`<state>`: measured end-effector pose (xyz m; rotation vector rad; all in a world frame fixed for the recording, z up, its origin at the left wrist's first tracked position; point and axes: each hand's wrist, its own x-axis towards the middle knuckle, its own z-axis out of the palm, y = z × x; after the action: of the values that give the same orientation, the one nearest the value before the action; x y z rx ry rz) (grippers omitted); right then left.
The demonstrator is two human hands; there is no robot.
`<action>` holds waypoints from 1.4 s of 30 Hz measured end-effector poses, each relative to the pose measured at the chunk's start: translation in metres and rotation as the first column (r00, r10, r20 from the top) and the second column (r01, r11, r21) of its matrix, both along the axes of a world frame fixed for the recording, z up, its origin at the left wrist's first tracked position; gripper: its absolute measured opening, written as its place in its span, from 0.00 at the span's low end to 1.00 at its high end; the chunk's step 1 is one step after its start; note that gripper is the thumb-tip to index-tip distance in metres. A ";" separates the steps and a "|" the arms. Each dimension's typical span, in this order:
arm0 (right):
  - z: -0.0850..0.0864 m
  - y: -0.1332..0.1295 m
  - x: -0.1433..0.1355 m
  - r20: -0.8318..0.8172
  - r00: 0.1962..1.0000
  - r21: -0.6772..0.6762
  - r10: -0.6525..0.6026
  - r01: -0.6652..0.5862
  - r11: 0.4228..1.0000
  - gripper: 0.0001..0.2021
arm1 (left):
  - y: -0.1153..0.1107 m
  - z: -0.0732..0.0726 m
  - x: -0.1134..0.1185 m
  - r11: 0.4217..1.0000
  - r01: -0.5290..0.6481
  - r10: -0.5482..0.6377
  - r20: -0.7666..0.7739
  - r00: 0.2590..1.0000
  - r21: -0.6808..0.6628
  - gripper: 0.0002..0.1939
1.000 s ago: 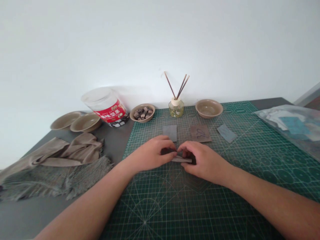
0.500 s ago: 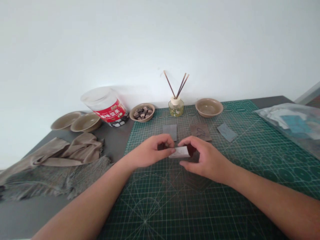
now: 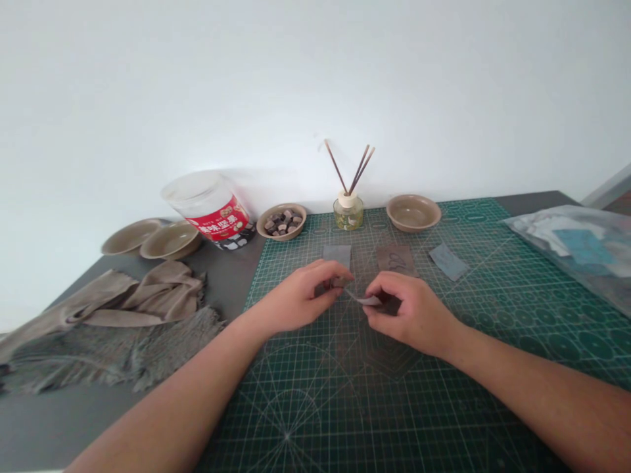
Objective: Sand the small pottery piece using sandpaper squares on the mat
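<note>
A small pale grey piece (image 3: 369, 300), seen almost edge-on, spans the gap between my two hands above the green cutting mat (image 3: 315, 394). My right hand (image 3: 411, 309) pinches its right end between thumb and fingers. At its left end, my left hand (image 3: 308, 295) has its fingertips closed on something small that I cannot make out. Behind the hands lie a grey square (image 3: 337, 255), a brown square with dark marks (image 3: 396, 259) and a blue-grey rectangle (image 3: 448, 261), all flat on the mat.
A bowl of small dark blocks (image 3: 282, 222), a reed diffuser (image 3: 348, 211) and another bowl (image 3: 413, 213) line the wall. Further left are a tilted plastic jar (image 3: 217, 217), two bowls (image 3: 170, 241) and a crumpled cloth (image 3: 123, 328). A clear bag (image 3: 582, 243) lies right.
The pale piece has turned from showing its broad face to nearly edge-on. My right hand has shifted slightly right and its fingers have closed on the piece.
</note>
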<state>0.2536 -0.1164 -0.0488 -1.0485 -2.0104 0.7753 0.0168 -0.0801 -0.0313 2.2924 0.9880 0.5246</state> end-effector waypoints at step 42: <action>-0.007 0.001 0.002 -0.607 0.794 -0.509 -0.038 -0.352 0.786 0.04 | -0.005 -0.010 0.013 0.858 0.007 0.226 0.390 0.893 -0.513 0.19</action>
<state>0.2561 -0.1156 -0.0560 -0.7974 -1.3237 1.6946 0.0296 -0.0853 -0.0417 1.5616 0.9008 0.7002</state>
